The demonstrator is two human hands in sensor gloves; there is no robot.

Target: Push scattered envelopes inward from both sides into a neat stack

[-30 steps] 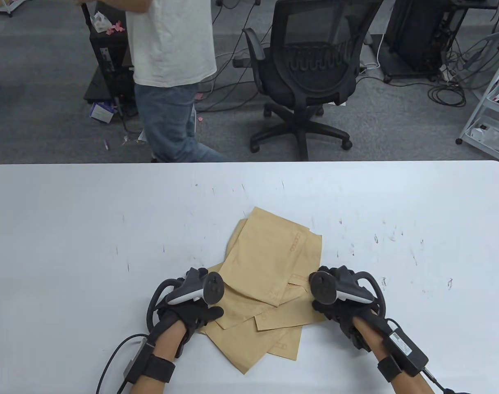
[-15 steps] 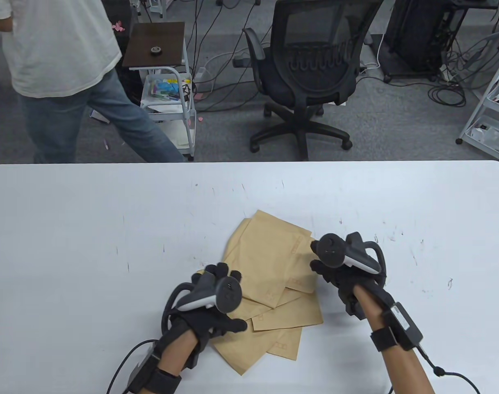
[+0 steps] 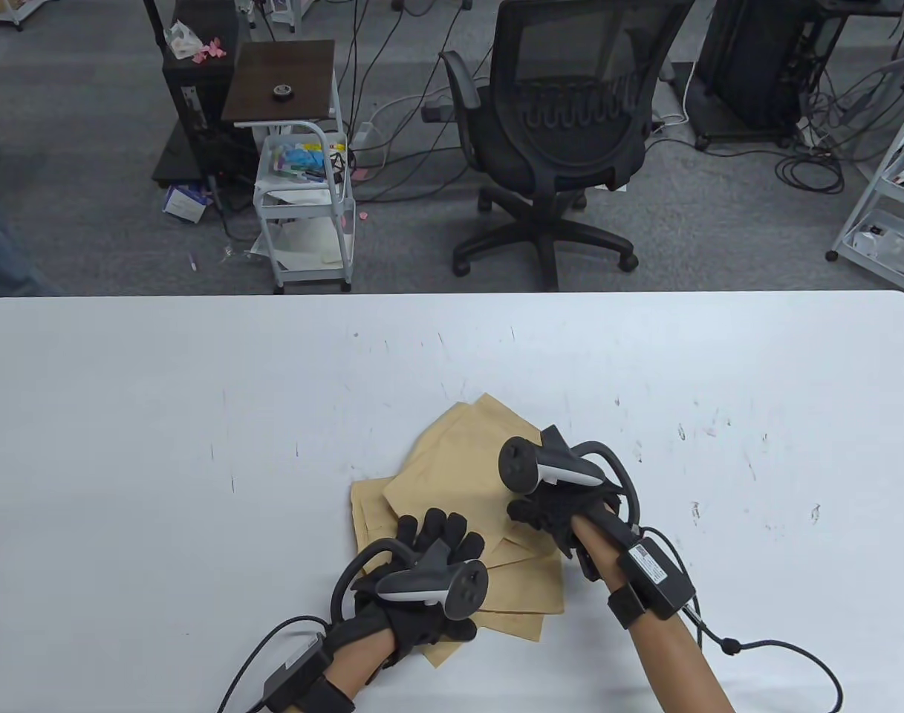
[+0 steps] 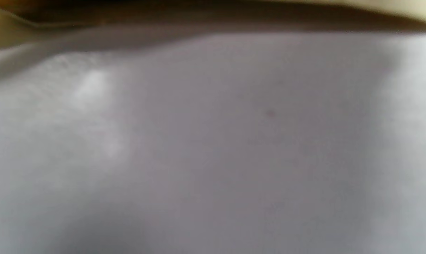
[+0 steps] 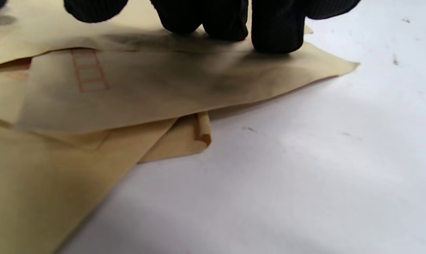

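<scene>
Where left wrist blurs, fingertips (image 5: 276, 31) on envelopes (image 5: 146, 88).

1. A black office chair (image 3: 563, 126) is standing on the grey carpet beyond the white surface (image 3: 162, 416).
2. A small white cart (image 3: 303, 200) is sitting left of the chair, carrying a dark brown board (image 3: 281, 78) with a roll of tape (image 3: 281, 91).
3. Cables (image 3: 808, 167) are lying tangled at the right.
</scene>
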